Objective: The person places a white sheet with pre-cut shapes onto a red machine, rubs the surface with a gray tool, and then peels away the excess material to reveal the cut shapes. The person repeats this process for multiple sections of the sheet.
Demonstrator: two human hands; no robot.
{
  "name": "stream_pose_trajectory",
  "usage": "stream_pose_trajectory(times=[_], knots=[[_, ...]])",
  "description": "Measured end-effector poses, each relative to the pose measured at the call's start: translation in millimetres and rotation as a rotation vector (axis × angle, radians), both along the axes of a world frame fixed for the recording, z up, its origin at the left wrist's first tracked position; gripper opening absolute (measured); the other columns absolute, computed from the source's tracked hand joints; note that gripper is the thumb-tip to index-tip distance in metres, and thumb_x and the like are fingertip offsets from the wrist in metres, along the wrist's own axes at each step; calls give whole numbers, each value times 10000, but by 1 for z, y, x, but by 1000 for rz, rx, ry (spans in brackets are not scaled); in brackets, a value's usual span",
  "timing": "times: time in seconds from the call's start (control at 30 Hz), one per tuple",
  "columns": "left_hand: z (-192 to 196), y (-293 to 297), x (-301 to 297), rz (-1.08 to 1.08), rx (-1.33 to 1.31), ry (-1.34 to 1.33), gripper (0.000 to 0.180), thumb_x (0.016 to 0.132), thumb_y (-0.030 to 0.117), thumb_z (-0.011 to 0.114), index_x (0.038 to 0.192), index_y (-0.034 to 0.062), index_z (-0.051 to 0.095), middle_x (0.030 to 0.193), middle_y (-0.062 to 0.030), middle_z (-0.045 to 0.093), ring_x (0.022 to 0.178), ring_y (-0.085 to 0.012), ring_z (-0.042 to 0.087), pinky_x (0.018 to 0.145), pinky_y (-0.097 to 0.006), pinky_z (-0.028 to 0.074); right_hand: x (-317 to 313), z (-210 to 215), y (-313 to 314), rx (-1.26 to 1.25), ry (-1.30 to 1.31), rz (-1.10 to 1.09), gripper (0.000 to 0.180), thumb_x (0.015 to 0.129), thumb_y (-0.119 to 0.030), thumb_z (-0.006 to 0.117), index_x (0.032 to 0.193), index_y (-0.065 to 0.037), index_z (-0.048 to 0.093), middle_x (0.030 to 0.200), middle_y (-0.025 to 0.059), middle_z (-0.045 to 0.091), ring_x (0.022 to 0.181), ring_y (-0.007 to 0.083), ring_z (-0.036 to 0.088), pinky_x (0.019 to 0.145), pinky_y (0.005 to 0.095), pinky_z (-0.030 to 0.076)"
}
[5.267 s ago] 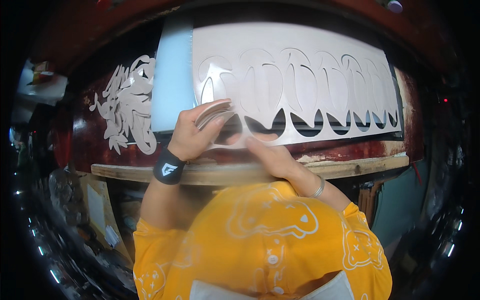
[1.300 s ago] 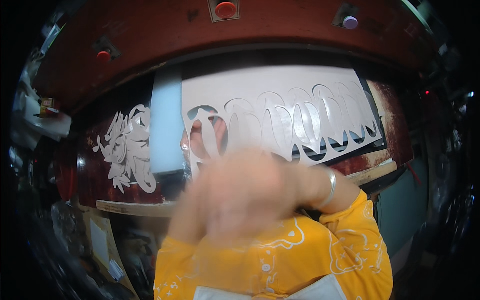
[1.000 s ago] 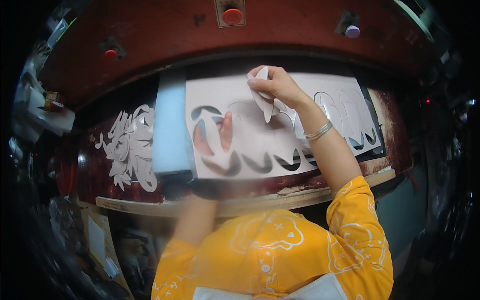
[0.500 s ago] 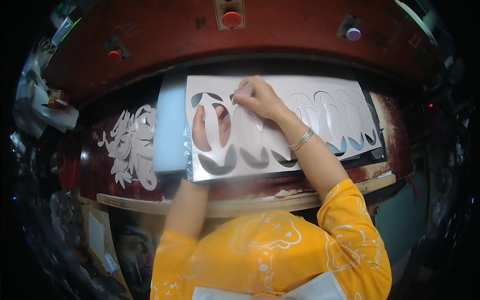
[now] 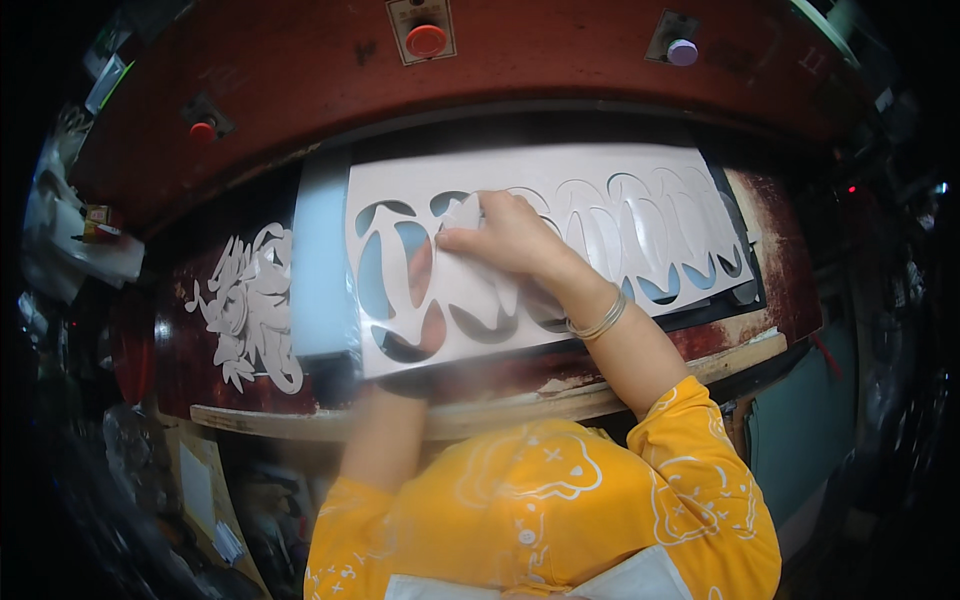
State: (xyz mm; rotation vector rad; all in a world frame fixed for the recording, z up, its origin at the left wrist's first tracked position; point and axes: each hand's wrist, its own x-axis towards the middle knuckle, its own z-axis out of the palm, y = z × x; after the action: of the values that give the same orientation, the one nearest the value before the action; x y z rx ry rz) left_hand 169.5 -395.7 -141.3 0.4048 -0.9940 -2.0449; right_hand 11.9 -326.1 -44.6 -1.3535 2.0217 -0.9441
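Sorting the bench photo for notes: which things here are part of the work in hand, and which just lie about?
In hand:
white cut-out sheet
right hand on top of it
left hand under it, seen through the holes

Lying about:
pile of white offcuts
red button

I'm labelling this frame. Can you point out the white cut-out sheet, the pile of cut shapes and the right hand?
Sheet (image 5: 640, 165): head view, bare upper edge.
Pile (image 5: 250, 310): head view, middle of the heap.
Right hand (image 5: 510, 235): head view, back of the hand.
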Motion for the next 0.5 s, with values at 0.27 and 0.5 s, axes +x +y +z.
stream_pose_trajectory(times=[0.27,0.5], knots=[[21,22,-9,-318,591,188,610,947,463,430,1327,-13,409,1304,-155,498,1204,-266,475,1036,-366,364,14,68,71,-1135,-226,592,233,695,-249,810,698,-101,629,621,28,550,517,181,521,474,292,386],[35,27,-40,-222,517,254,840,909,640,303,1429,-19,268,1431,-199,365,1324,-340,358,1105,-453,269,-34,41,25,-156,-294,50,370,820,-321,643,739,40,641,694,94,638,624,185,620,564,304,477]])
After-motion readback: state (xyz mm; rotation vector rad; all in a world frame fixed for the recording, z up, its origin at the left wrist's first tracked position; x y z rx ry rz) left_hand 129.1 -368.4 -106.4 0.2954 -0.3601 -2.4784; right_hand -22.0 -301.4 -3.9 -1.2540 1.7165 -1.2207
